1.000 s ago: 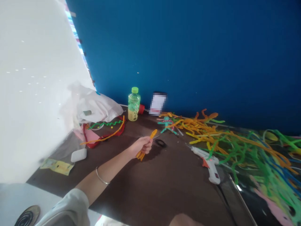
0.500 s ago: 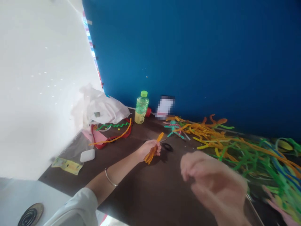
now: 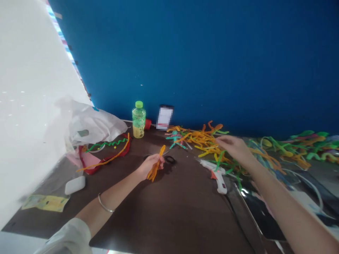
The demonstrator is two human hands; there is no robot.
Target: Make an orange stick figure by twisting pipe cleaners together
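Observation:
My left hand (image 3: 149,166) is shut on a bundle of orange pipe cleaners (image 3: 155,166), whose ends stick out above and below my fist. My right hand (image 3: 234,148) reaches out over a tangled pile of orange, green and blue pipe cleaners (image 3: 203,141), with its fingers near the orange strands and nothing visible in them. A white hot glue gun (image 3: 215,175) lies just below my right hand. Black-handled scissors (image 3: 170,159) lie just beyond my left hand, and a small teal and pink pipe-cleaner figure (image 3: 175,139) lies farther back.
A green-capped bottle (image 3: 139,120), a white plastic bag (image 3: 92,123) and a blurred card (image 3: 164,117) stand against the blue wall (image 3: 212,53). Red felt (image 3: 88,159), a white case (image 3: 75,185) and a yellow paper (image 3: 45,203) lie on the dark brown table (image 3: 169,218).
My right hand has risen from the bottom edge and stretched forward over the pile. My left hand keeps the orange bundle. The view has turned, sliding the table items leftward.

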